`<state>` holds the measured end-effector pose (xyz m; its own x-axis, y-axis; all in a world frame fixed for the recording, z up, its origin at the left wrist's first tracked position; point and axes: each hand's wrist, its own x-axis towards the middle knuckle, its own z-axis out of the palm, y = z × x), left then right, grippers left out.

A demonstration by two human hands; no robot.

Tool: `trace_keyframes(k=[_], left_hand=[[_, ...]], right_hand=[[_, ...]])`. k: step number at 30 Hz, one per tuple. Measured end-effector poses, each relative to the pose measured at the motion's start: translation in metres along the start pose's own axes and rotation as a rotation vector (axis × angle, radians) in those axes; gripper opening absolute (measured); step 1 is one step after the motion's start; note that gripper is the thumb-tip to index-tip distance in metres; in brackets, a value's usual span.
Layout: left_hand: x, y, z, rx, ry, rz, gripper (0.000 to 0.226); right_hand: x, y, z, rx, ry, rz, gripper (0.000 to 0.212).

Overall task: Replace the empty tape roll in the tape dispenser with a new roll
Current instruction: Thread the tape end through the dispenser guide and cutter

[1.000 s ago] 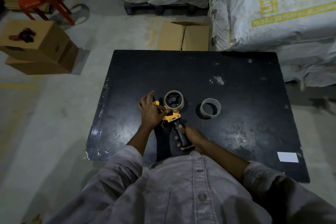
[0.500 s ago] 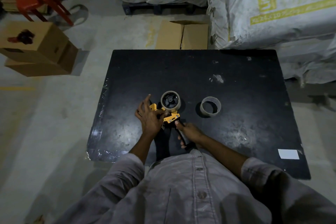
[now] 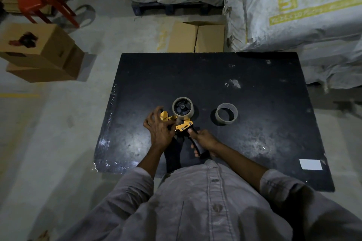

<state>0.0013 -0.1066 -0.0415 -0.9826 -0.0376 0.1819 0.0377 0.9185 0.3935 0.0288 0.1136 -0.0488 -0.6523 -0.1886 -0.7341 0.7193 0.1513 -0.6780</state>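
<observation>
Our right hand [image 3: 203,140] fingers clench the dispenser [image 3: 183,126] handle; left hand [image 3: 159,129] fingers pinch its yellow front. The roll [image 3: 182,108] sits on the hub at twelve o'clock, the core [image 3: 226,114] at two o'clock on the tabletop [image 3: 254,133]. We risk nicking fingers on the blade, or skewing the tape.

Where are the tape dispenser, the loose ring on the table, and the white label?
tape dispenser [image 3: 184,125]: head view, on its yellow frame below the wheel.
loose ring [image 3: 233,116]: head view, on its right outer wall.
white label [image 3: 310,164]: head view, on its middle, near the table's right corner.
</observation>
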Motion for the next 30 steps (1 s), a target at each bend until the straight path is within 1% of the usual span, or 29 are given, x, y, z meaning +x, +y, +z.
trace_keyframes(k=[4,9,13,15,18,22,27,30], left_hand=[[-0.004,-0.004,0.001,0.019,-0.010,0.005,0.005],[-0.010,-0.003,-0.002,0.011,-0.006,0.016,0.009],[-0.015,0.000,-0.005,0.016,-0.036,0.022,0.013],[-0.017,-0.001,-0.006,0.019,-0.036,0.019,0.011],[-0.021,-0.002,-0.007,0.013,-0.031,-0.004,0.007],[-0.047,-0.012,-0.001,0.028,-0.057,-0.031,0.010],[-0.059,-0.022,-0.002,-0.007,-0.001,-0.154,0.012],[-0.052,-0.032,-0.005,0.003,0.002,-0.153,0.011]], right_hand=[[0.001,-0.002,-0.001,0.009,-0.006,-0.007,0.055],[0.000,-0.002,-0.003,-0.008,-0.001,-0.001,0.056],[-0.002,-0.003,-0.005,-0.029,0.009,-0.024,0.051],[-0.002,-0.002,-0.005,-0.043,0.006,-0.025,0.050],[-0.001,-0.002,-0.005,-0.053,0.014,-0.025,0.052],[-0.002,-0.005,-0.010,-0.030,0.043,-0.037,0.051],[-0.003,-0.006,-0.011,-0.021,0.037,-0.041,0.051],[-0.003,-0.008,-0.013,-0.018,0.034,-0.039,0.052]])
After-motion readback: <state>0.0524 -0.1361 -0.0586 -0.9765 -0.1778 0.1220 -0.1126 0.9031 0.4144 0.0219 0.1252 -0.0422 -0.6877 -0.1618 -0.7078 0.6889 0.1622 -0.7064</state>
